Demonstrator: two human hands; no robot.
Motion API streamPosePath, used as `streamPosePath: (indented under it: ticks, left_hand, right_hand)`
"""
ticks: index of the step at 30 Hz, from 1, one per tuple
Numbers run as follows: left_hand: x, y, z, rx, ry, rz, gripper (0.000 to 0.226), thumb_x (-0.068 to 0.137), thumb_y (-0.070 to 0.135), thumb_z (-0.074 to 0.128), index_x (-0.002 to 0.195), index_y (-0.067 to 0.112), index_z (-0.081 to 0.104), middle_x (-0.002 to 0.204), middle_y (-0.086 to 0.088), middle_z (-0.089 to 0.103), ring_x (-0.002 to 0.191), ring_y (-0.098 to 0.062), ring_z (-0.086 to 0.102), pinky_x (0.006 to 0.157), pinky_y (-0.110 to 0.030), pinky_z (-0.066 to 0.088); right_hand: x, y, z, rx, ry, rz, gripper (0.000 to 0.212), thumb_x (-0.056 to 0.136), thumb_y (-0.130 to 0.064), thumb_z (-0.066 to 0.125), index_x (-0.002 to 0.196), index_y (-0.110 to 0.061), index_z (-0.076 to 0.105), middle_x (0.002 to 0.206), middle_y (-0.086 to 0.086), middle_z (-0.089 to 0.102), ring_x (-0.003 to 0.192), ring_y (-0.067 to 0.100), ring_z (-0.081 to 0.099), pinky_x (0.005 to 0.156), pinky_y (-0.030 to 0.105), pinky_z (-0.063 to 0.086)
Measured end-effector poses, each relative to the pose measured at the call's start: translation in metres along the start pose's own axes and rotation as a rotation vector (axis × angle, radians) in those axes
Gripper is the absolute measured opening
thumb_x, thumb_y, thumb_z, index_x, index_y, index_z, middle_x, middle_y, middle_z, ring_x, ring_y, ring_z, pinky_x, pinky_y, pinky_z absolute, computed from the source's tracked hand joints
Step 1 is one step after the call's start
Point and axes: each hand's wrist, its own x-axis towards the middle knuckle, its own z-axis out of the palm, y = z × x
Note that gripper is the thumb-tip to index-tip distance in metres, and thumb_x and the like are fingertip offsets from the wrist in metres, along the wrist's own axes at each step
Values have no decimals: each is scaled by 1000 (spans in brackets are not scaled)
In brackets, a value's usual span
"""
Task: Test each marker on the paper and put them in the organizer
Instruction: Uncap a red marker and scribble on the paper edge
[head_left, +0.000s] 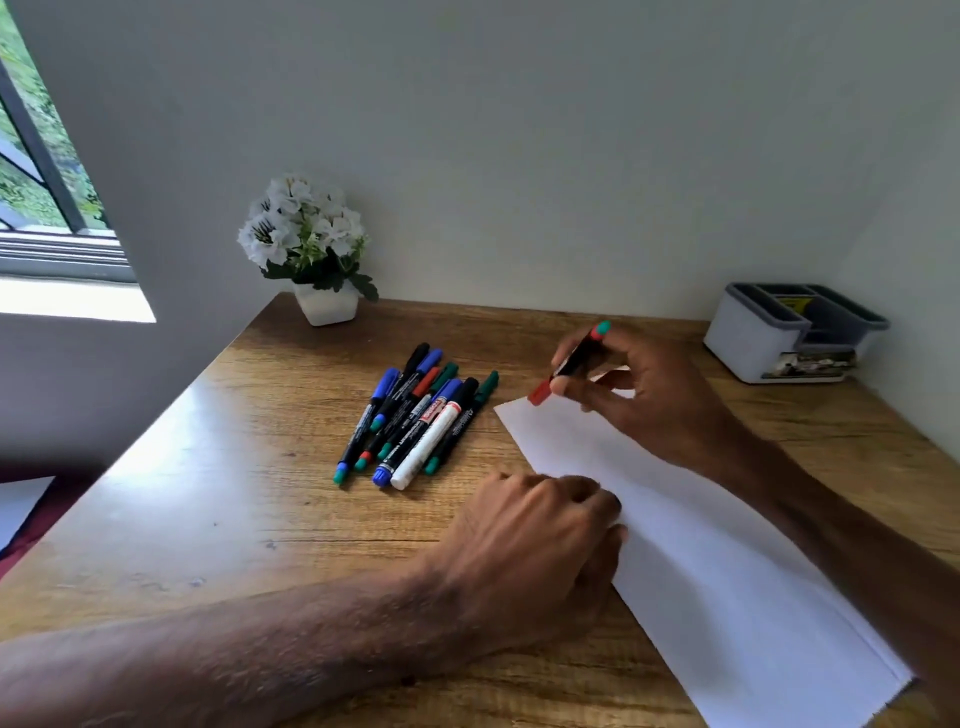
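A wooden desk sits in a corner of white walls, with a window far to the left of the paper. The paper lies slanted on the desk and shows no marks where it is visible.

The left hand rests on the paper's left edge. Its fingers are curled under and nothing shows in their grasp, so it seems to be steadying the sheet. The right hand hovers over the paper's far corner and pinches a marker between thumb and fingertips. The marker's red cap points down toward that corner and appears to be still on.

The other markers lie in a loose pile just left of the paper. The organizer stands beyond the paper's far right side, and a flower pot stands well beyond the paper to the far left.

This looks like the first test, just starting. The next move probably means pulling the cap off, which may need the left hand, then drawing a short stroke near that corner.
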Motion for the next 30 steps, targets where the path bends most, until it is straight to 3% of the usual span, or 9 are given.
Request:
streamPosePath:
  ticks: [3,7,11,15,18,22,25,28,30]
  left_hand:
    - [-8,13,-3,38,51,31,42,106,42,41,72,24,58,65,8,63,48,-15,56,43,-23,37]
    - [-17,28,-1,-104,184,149,42,106,35,50,67,19,59,59,3,59,48,-19,53,41,-30,37]
    - [-14,23,1,-189,275,172,33,103,28,59,74,16,69,65,4,65,52,-18,58,44,-32,44]
    - [-1,-6,-7,-205,463,125,29,100,18,62,73,11,66,65,3,62,53,-15,55,44,-33,45]
    - [8,-33,-13,-243,538,19,32,103,17,55,73,9,62,67,6,57,57,-11,50,49,-34,44]
    - [11,-55,-12,-388,470,-164,31,108,17,52,83,8,67,75,2,70,68,-17,69,60,-44,54]
    - [13,-58,-13,-475,396,-185,24,108,13,54,94,4,72,87,3,75,80,-10,73,66,-36,59]
    - [15,-59,-16,-469,258,-95,21,108,15,55,108,6,74,96,5,76,84,0,72,66,-18,55]
    - [15,-60,-15,-391,194,-42,22,108,19,55,114,9,74,94,7,77,81,-2,73,63,-18,56]
  right_hand:
    - [-15,-1,2,199,132,110,13,89,-6,78,94,-8,67,75,7,72,63,25,70,55,39,61]
    - [-47,1,10,412,173,299,15,91,7,71,85,-5,63,78,24,71,67,32,70,61,37,61]
    - [-67,-1,9,537,100,366,9,92,8,67,94,8,58,81,26,72,71,30,72,68,35,62]
    - [-80,-12,6,609,-7,351,17,88,10,71,96,11,56,69,10,70,62,15,68,60,22,56]
    - [-90,-21,5,620,-126,328,15,88,6,70,99,11,63,76,25,70,67,31,68,67,32,60]
    - [-100,-28,3,596,-214,286,20,88,2,67,107,7,73,84,30,72,73,39,73,66,36,61]
    - [-91,-34,-4,512,-152,249,22,89,-2,71,108,6,74,88,23,77,81,39,77,66,35,64]
    - [-67,-33,-16,482,-59,237,28,84,-9,68,108,3,72,90,19,79,82,35,79,66,33,65]
    - [-55,-29,-20,516,-3,247,23,83,-9,70,103,1,72,87,20,79,77,36,79,66,33,65]
